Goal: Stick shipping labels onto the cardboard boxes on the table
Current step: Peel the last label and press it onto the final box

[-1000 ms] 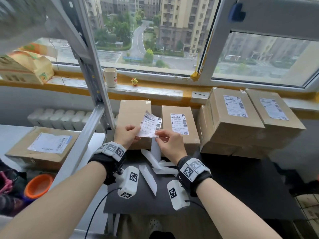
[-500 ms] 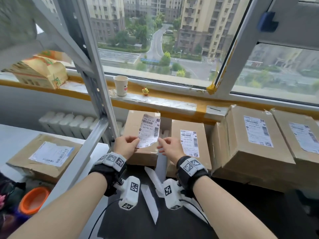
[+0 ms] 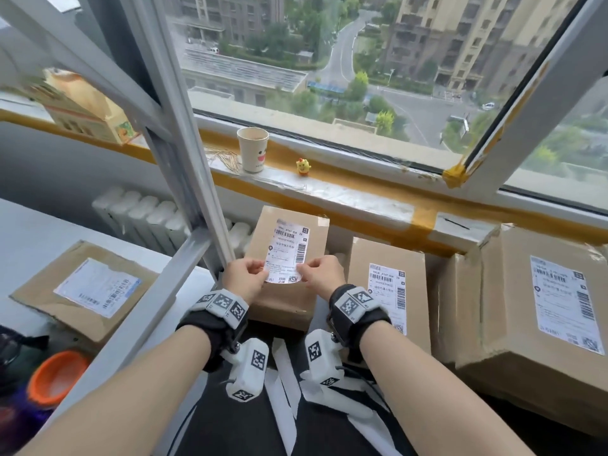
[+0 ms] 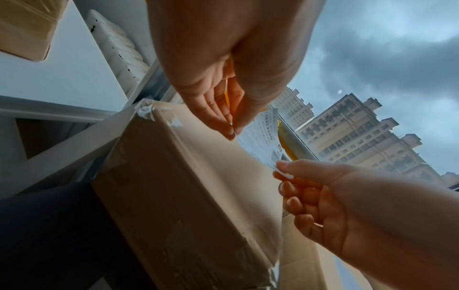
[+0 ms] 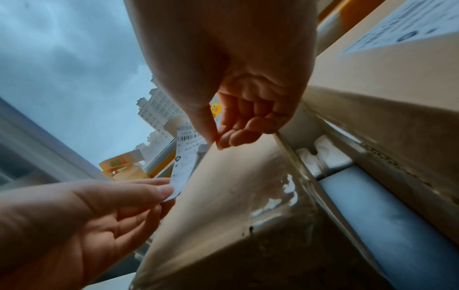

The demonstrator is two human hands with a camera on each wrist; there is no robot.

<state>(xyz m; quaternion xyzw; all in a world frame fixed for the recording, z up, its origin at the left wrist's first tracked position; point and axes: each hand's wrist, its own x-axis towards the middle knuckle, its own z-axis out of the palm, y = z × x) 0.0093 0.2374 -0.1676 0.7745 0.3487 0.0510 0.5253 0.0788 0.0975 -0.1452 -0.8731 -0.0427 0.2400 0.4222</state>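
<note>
A white shipping label [image 3: 289, 250] hangs just over the top of a plain cardboard box [image 3: 317, 238] under the windowsill. My left hand [image 3: 263, 274] pinches the label's near left corner; my right hand [image 3: 301, 271] pinches the near right corner. In the left wrist view the left hand [image 4: 232, 131] and right hand [image 4: 282, 173] keep the label's [image 4: 263, 141] near edge lifted off the box [image 4: 188, 196]. The right wrist view shows the same pinch [image 5: 216, 142] on the label [image 5: 183, 166] above the box [image 5: 236, 196]. Whether the far edge touches the box, I cannot tell.
A labelled box [image 3: 362, 258] stands right of the plain one, with larger labelled boxes [image 3: 506, 291] beyond. White backing strips [image 3: 286, 390] litter the dark table. A metal frame post [image 3: 184, 179] rises at the left. A paper cup [image 3: 252, 149] and a chick toy [image 3: 303, 166] are on the sill.
Both hands have carried the label forward, from above the table to over the plain box, and lowered it. The peeled backing strip stays behind on the table.
</note>
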